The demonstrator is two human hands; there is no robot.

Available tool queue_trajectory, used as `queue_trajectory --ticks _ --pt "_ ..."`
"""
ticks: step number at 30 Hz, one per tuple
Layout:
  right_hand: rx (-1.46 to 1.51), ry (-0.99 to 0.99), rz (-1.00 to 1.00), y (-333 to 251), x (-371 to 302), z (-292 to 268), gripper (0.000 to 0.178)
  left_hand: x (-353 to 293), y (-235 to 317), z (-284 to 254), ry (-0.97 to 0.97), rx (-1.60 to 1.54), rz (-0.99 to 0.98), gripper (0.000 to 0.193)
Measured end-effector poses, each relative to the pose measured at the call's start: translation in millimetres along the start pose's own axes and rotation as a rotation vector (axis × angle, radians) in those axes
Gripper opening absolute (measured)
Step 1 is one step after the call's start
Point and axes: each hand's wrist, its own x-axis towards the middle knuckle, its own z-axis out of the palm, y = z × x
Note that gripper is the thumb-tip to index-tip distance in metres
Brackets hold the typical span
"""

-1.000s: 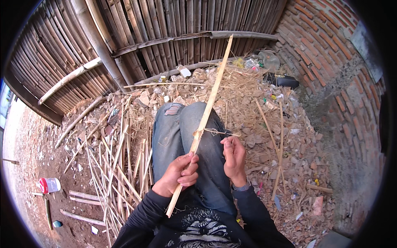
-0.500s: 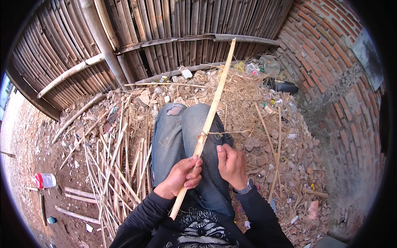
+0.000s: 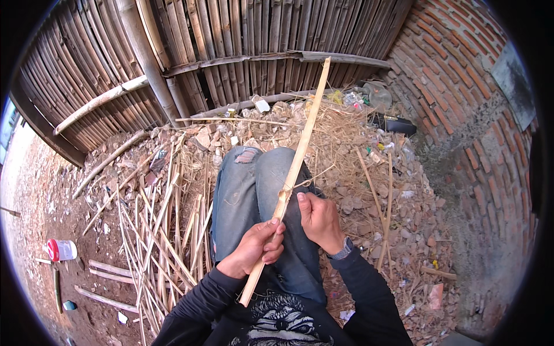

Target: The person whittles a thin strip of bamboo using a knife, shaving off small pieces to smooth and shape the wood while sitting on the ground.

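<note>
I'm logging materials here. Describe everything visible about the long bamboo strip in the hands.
The bamboo strip is a long, flat, pale yellow slat, seemingly split bamboo. It slants from near the chest up and right toward the bamboo wall, over the jeans-clad legs. The left hand grips its lower part; the right hand is against it where thin shavings curl off.
</note>
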Motion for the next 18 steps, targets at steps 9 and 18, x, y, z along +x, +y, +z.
queue_trajectory --ticks 9,18 --pt "-0.165 -0.018 -0.027 9 -1 7 0.047 8 -12 4 0.088 0.209 0.109 0.036" --pt "-0.32 -0.072 -0.142 23 6 2 0.044 19 -30 10 0.125 0.185 0.155 0.036"
